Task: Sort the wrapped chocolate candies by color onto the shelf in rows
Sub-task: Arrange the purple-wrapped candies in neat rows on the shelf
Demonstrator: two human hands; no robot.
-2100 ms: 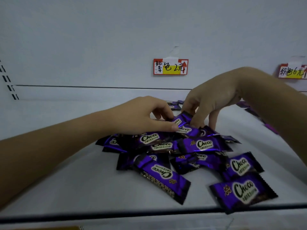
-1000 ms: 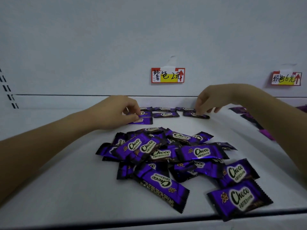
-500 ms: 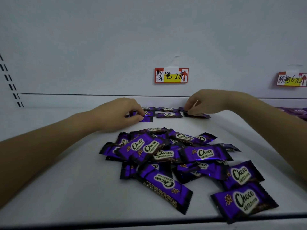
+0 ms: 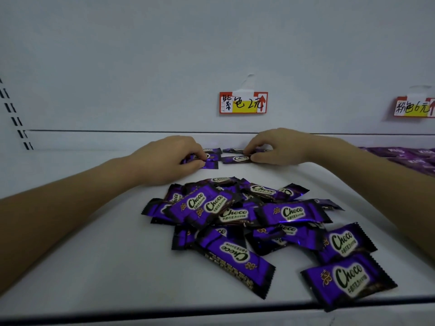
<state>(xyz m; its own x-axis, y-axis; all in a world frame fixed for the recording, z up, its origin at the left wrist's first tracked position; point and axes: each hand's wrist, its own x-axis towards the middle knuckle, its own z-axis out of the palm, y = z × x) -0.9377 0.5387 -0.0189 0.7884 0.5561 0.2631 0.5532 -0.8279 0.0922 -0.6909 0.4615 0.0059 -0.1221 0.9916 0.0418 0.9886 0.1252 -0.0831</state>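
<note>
At the shelf (image 4: 94,255) back, left hand (image 4: 169,158) has its fingers curled on a purple candy (image 4: 211,164). Right hand (image 4: 277,149) pinches the end of a second candy (image 4: 236,158) just beside it. Loose candy pile (image 4: 247,220) sits nearer the front, between the forearms.

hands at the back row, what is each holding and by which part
Left hand pinches one purple candy by its left end; right hand pinches a second candy by its right end.

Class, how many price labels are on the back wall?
2. The centre label sits mid-wall; the right label is cut by the frame edge. Others may lie off-frame.
</note>
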